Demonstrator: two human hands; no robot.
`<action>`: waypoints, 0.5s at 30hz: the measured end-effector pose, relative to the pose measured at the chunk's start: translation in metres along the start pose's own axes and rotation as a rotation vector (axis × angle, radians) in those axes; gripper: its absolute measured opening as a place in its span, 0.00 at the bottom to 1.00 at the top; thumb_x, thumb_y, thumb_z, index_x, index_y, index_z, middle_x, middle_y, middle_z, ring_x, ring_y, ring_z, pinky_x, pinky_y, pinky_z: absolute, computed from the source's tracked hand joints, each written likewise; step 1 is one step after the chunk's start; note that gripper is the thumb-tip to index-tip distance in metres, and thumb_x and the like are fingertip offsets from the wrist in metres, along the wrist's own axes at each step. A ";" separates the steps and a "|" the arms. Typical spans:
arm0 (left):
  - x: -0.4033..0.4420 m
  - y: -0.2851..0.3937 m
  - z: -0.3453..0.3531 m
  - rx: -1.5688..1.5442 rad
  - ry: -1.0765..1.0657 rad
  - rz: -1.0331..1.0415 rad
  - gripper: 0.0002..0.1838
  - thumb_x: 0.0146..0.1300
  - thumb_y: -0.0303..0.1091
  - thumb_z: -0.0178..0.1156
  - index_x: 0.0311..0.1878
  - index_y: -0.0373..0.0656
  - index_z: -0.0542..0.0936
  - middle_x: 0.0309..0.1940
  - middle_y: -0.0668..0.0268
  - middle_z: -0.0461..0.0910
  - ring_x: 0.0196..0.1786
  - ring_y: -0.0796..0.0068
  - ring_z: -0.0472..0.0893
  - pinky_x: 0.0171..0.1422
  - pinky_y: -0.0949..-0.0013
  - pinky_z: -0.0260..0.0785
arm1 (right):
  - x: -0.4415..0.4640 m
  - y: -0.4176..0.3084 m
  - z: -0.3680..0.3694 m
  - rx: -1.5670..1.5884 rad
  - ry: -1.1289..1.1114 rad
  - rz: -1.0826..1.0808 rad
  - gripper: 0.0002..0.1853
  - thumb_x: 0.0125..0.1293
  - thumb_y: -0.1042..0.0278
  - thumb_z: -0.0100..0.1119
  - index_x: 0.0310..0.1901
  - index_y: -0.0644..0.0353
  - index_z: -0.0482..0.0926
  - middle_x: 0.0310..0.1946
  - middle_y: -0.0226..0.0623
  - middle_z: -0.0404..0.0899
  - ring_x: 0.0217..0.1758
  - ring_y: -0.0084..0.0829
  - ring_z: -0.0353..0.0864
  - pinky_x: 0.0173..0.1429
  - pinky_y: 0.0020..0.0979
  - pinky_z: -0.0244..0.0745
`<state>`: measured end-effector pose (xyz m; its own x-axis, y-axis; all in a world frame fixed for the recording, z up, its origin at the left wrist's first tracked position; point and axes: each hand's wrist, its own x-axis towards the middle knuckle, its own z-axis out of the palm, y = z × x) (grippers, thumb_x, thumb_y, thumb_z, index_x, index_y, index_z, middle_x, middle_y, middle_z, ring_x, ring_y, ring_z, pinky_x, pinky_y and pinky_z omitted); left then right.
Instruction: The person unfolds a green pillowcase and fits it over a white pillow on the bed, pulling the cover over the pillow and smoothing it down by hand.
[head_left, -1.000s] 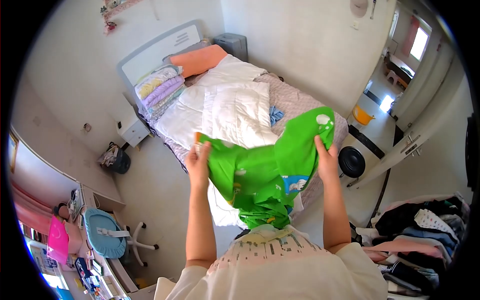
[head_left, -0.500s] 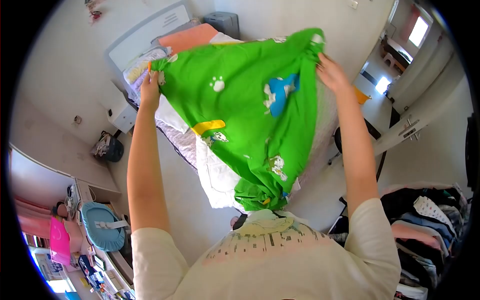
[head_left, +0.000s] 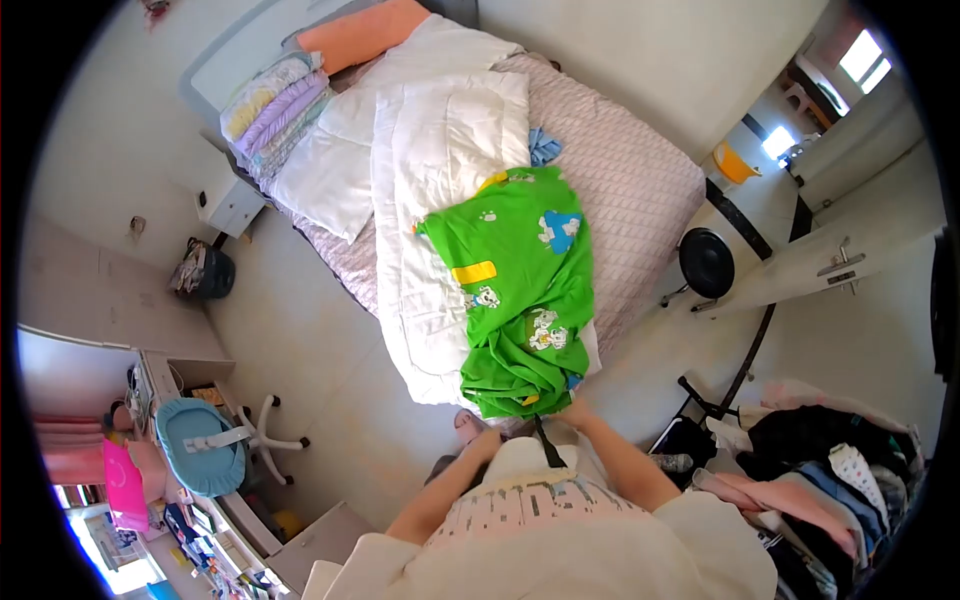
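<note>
A bright green duvet cover (head_left: 540,270) with cartoon dogs, a paw print and yellow and blue patches lies over the near part of the bed. Its near end is bunched into folds at the foot. Beneath it spreads a white quilt (head_left: 430,180), hanging over the bed's front edge. My right hand (head_left: 573,413) is at the near edge of the green cover; its fingers are mostly hidden, so a grip cannot be made out. Low in front of my body, my left hand (head_left: 485,441) is just short of the folds, its fingers unclear too.
The bed's quilted sheet (head_left: 640,190) shows at right, with a small blue cloth (head_left: 544,147) on it. Folded bedding (head_left: 275,110) and an orange pillow (head_left: 365,40) lie by the headboard. A black round stool (head_left: 706,263), heaped clothes (head_left: 820,460) and a blue chair (head_left: 200,447) stand around.
The green cover has come down from being held up and spread between both hands to lying on the quilt and bed. Both hands have dropped from its upper corners towards my body.
</note>
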<state>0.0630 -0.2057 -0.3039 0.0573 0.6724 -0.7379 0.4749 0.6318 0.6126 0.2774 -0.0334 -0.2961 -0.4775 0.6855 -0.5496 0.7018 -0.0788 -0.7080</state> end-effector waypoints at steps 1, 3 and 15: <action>-0.034 0.030 -0.015 0.119 -0.098 0.044 0.25 0.60 0.48 0.61 0.54 0.40 0.78 0.48 0.49 0.81 0.55 0.52 0.78 0.59 0.57 0.67 | 0.004 0.020 0.022 0.208 0.034 0.113 0.62 0.38 0.64 0.82 0.70 0.65 0.46 0.68 0.46 0.59 0.71 0.41 0.60 0.73 0.41 0.56; -0.021 -0.017 0.001 0.080 -0.067 0.029 0.25 0.59 0.48 0.62 0.54 0.41 0.78 0.49 0.50 0.81 0.54 0.53 0.79 0.58 0.57 0.68 | -0.009 -0.024 0.017 0.741 -0.047 0.375 0.64 0.39 0.65 0.82 0.71 0.60 0.40 0.66 0.43 0.60 0.67 0.36 0.64 0.65 0.39 0.66; -0.063 0.097 -0.095 0.555 0.642 0.119 0.54 0.43 0.38 0.73 0.73 0.47 0.52 0.65 0.45 0.64 0.58 0.44 0.74 0.58 0.54 0.70 | 0.015 -0.127 -0.025 1.249 -0.331 0.320 0.06 0.63 0.74 0.59 0.39 0.59 0.72 0.22 0.29 0.71 0.19 0.21 0.65 0.24 0.25 0.59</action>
<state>0.0220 -0.1505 -0.1708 -0.2944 0.9164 -0.2713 0.8683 0.3751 0.3248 0.1948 0.0048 -0.2035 -0.6132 0.3193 -0.7226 -0.0616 -0.9312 -0.3593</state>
